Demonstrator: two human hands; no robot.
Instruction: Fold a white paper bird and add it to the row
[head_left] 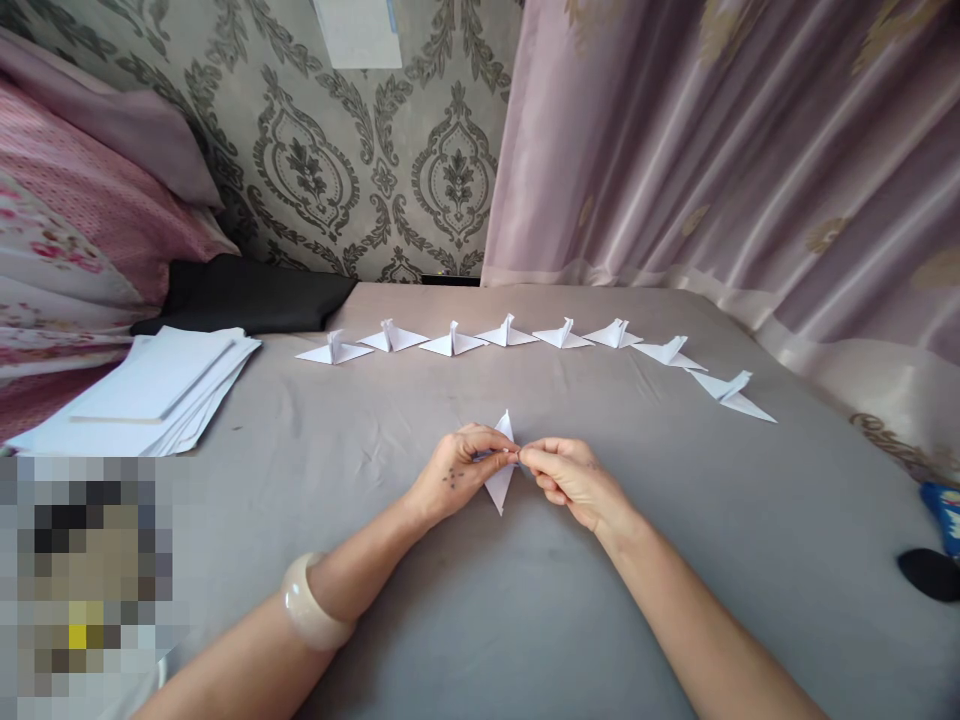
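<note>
A white folded paper crane [501,488] is held over the grey sheet [480,620], its two wings pointing away from me and towards me. My left hand [461,468], below a pale bangle [315,605] on the forearm, pinches the crane's middle between thumb and fingers. With thumb and forefinger my right hand [571,475] pinches the small tip at the crane's right side. The fingertips of both hands nearly meet there and hide the body of the fold. Beyond my hands, several finished-looking white paper cranes [454,342] stand in a curved row.
A stack of white paper [161,375] lies at the left, beside a dark folded cloth [255,290]. Pink curtains [637,130] hang at the right and a patterned wall [375,160] rises behind. A dark round object [928,575] is at the right edge. The lower left corner is blurred out.
</note>
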